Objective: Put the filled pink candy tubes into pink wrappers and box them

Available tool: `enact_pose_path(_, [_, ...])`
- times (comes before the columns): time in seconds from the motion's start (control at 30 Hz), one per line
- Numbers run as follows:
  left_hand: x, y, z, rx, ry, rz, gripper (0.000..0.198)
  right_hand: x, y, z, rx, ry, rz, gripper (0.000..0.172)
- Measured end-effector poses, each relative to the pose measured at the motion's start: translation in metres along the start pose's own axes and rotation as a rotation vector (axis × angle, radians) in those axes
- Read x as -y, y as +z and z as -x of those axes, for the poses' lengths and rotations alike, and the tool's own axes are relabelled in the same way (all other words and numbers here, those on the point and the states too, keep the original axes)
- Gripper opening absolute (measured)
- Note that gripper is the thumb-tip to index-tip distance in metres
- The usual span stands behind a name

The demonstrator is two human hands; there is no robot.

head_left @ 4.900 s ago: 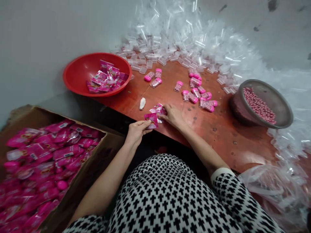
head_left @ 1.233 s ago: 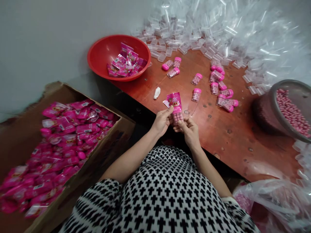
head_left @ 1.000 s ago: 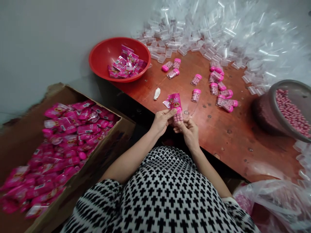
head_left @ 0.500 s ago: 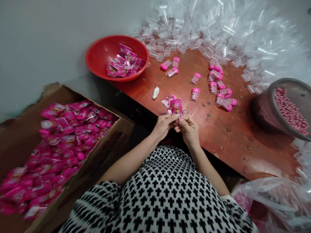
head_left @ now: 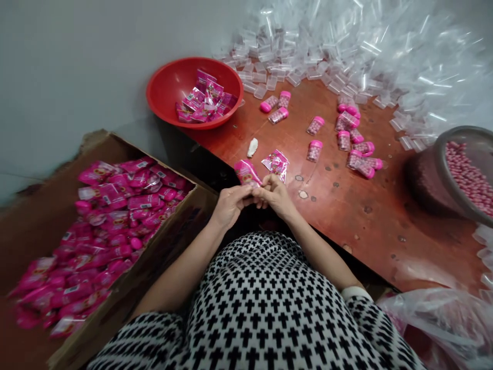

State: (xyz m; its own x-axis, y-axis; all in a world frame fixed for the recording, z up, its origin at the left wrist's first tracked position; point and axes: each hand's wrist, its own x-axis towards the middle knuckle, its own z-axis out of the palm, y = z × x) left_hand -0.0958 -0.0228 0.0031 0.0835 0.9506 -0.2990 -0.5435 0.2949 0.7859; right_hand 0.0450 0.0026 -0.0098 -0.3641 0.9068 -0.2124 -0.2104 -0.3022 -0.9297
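Both hands meet at the near edge of the table around one bright pink printed sleeve (head_left: 246, 170). My left hand (head_left: 230, 204) pinches its lower end between thumb and fingers. From the other side, my right hand (head_left: 276, 195) is closed on the same end, fingertips touching those of the left. The sleeve looks rounded, but its contents are hidden. Just beyond my right hand, a few flat pink sleeves (head_left: 278, 162) lie on the wood. A small white crumpled lump (head_left: 252, 147) is behind the held sleeve.
Farther back stand and lie small candy jars (head_left: 315, 150) with pink lids. A red bowl (head_left: 162, 85) holds flat sleeves. At left, a cardboard box (head_left: 200, 198) holds wrapped pink packs. Clear empty containers (head_left: 370, 56) are heaped behind; a bucket (head_left: 427, 169) of pink candies stands right.
Both hands have moved left with the pink sleeve, which now tilts to the left. The flat sleeves behind it have come into fuller view. The camera view has shifted slightly left.
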Motion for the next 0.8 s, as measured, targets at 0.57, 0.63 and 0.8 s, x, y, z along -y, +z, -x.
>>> enact_pose_path(0.57, [0.043,0.017,-0.08,0.023,0.694,-1.364,0.035,0.009,-0.046,0.038,-0.247,-0.024,0.184,0.037])
enact_pose_path(0.63, [0.05,0.017,-0.087,0.037,0.744,-1.47,0.028,0.008,-0.052,0.042,-0.261,-0.016,0.183,0.036])
enact_pose_path(0.8, [0.061,0.006,-0.09,-0.028,0.929,-1.433,0.021,0.005,-0.062,0.036,-0.31,-0.035,0.212,0.034])
